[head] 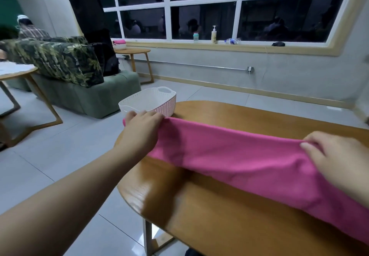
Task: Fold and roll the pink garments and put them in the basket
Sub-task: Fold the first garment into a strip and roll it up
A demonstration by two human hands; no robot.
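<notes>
A pink garment is stretched in a long band across the wooden table. My left hand grips its left end near the table's far left corner. Over at the right edge of the view, my right hand pinches the garment's far edge. A white woven plastic basket stands just behind my left hand at the table's corner, and its inside looks empty.
A green sofa with a leaf-print cushion stands to the left, with another wooden table beyond it. A small side table by the window carries a second basket with pink cloth. Bottles line the windowsill. People sit and stand at the back left.
</notes>
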